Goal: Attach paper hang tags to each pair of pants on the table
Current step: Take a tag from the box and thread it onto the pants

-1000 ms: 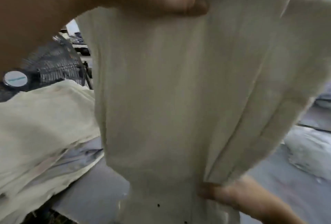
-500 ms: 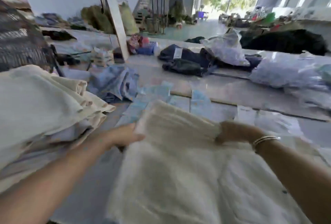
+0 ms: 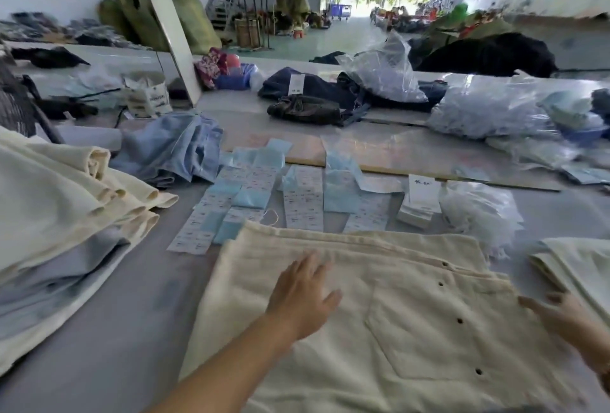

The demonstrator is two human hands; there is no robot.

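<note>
Half a second back both hands were at the far edge of the cream pants [image 3: 379, 313]; now they're spread flat on the grey surface [image 3: 109, 330], left hand [image 3: 302, 297] resting open mid-cloth, right hand [image 3: 561, 312] open at the right edge. Fabric looks soft and floppy, fairly weighty, so I'd grab the waistband. Hang tags [image 3: 303, 201] sit just beyond, stacked pants [image 3: 66, 201] crowd the left.

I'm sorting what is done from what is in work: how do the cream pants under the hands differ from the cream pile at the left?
The cream pants lie spread flat as one piece; the cream pile is folded, several stacked. The left hand and right hand rest on the pants; nothing touches the pile. Both look like the same cream cloth.
</note>
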